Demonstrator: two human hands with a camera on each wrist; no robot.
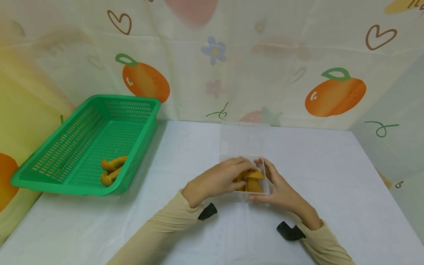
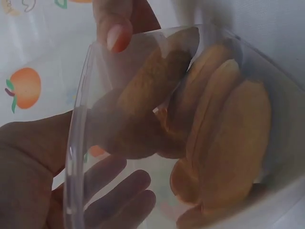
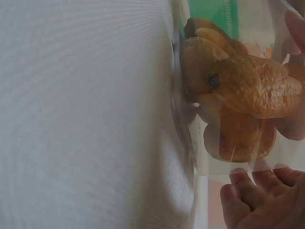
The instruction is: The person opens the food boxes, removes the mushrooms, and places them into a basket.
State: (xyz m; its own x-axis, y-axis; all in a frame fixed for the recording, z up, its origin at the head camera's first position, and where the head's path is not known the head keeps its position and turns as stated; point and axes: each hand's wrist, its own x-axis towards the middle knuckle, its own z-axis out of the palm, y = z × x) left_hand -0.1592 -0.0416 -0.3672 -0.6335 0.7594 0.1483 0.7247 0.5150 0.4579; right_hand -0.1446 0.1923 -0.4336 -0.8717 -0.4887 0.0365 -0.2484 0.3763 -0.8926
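Note:
A clear plastic box (image 1: 267,184) stands on the table with its hinged lid (image 1: 245,138) folded back behind it. Several yellow-brown mushrooms (image 1: 254,184) fill it; through its wall they show close up in the left wrist view (image 2: 233,143) and the right wrist view. My left hand (image 1: 225,176) reaches in from above, thumb and fingers about a mushroom (image 3: 262,86) among the others. Its fingertips are partly hidden. From the right, my right hand (image 1: 281,191) grips the box, thumb at the front corner and fingers along the outer side wall.
A green slotted basket (image 1: 132,145) stands at the left with mushrooms (image 1: 110,176) in its near right corner. Black curved pieces (image 1: 290,232) sit by both sleeve cuffs. A printed curtain (image 1: 258,73) hangs behind the white-covered table (image 1: 331,184).

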